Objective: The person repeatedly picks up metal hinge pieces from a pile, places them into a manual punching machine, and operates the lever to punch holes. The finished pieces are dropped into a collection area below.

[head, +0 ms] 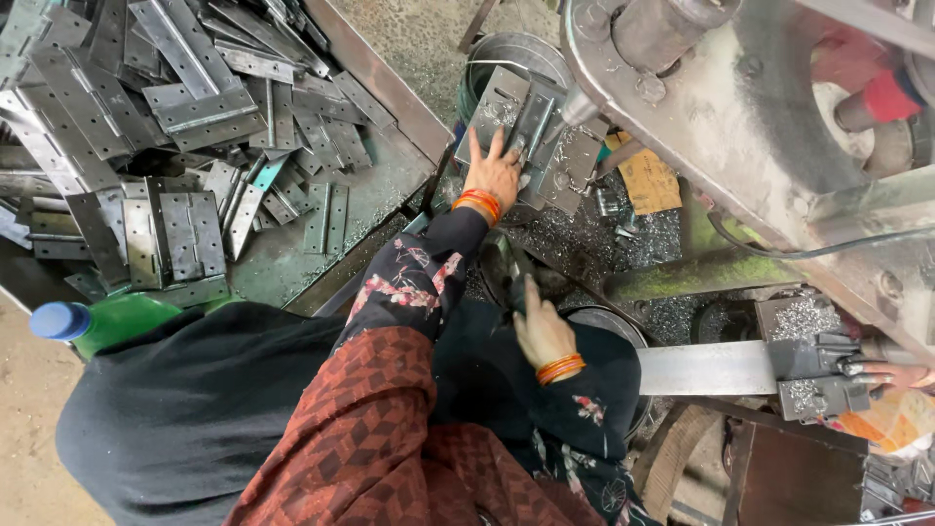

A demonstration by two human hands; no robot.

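Observation:
My left hand (495, 173), with orange bangles at the wrist, lies with its fingers spread on a grey metal hinge plate (531, 122) and holds it down on the machine bed. A drill tip (575, 107) points at the plate from the right. Lower down, my right hand (542, 333), also with orange bangles, is closed around a dark lever handle (508, 265) that sticks up from under it. Both sleeves are black with a flower print, and a red patterned shawl covers my lap.
A big heap of grey hinges (175, 117) fills a tray at the upper left. A green bottle with a blue cap (93, 319) lies at the left. Metal shavings (584, 229) cover the bed. Another person's fingers (881, 375) hold a clamp on a flat steel strip (706, 368) at the right.

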